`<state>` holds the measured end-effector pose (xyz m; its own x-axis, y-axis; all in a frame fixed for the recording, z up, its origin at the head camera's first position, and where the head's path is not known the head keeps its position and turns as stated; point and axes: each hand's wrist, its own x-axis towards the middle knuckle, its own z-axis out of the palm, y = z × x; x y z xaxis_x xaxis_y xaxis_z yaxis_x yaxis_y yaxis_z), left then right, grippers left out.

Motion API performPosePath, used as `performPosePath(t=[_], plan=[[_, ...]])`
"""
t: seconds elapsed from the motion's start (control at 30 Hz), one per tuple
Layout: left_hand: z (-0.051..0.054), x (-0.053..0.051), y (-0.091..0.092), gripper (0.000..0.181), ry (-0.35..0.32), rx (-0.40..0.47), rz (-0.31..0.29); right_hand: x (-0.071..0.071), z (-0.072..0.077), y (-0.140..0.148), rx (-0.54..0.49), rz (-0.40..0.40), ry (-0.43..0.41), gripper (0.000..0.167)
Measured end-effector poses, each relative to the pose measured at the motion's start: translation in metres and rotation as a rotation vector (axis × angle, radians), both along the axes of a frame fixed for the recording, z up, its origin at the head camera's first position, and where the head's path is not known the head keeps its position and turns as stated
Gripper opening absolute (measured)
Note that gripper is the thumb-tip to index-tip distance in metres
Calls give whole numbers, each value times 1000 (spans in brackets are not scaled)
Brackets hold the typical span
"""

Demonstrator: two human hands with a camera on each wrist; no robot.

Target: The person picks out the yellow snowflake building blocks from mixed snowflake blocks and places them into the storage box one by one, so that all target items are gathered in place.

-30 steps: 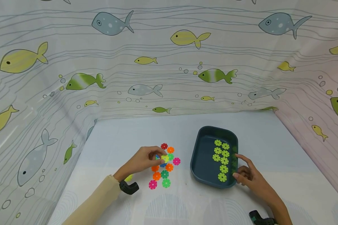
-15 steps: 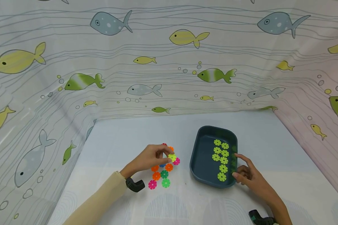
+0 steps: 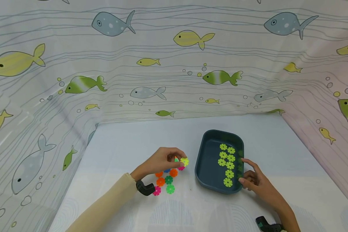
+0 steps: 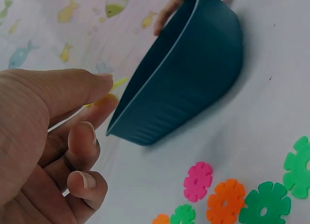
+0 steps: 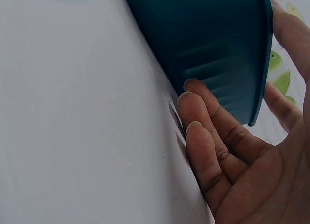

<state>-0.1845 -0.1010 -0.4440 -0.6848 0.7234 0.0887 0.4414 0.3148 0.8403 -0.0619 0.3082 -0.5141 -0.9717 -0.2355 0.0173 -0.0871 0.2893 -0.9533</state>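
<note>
My left hand (image 3: 160,162) pinches a yellow notched plastic disc (image 3: 184,161) between thumb and forefinger, over the right side of a loose group of similar discs. In the left wrist view that disc (image 4: 120,82) appears edge-on, near the rim of a dark blue tray (image 4: 193,73). My right hand (image 3: 259,182) holds the tray's right side; its thumb and forefinger are at the rim. In the right wrist view the other fingers (image 5: 196,110) curl against the outer wall. Several yellow-green discs (image 3: 229,165) lie flat inside the tray (image 3: 204,161).
Left of the tray lie orange (image 3: 160,182), dark green (image 3: 169,179), light green (image 3: 170,189) and pink (image 3: 156,190) discs; my left hand hides some others. White tabletop (image 3: 191,209) surrounds them. A fish-patterned curtain (image 3: 119,109) encloses the back and sides.
My left hand has moved right with the yellow disc, from over the middle of the loose discs to their right edge, closer to the tray. The right hand stays at the tray.
</note>
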Motion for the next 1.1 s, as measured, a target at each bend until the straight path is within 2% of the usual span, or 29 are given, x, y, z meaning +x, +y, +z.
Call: performPosePath(t=[0.5,0.73,1.1], plan=[[6,-8,18,24,-37,0,-47,-1,-1,0,-1,0,7,73],[5,-11,29,25,-77,41,-98,-1,0,0,3,0,12,73],[8,-13,47,24,-92,31,-173,-1,0,0,6,2,13,73]])
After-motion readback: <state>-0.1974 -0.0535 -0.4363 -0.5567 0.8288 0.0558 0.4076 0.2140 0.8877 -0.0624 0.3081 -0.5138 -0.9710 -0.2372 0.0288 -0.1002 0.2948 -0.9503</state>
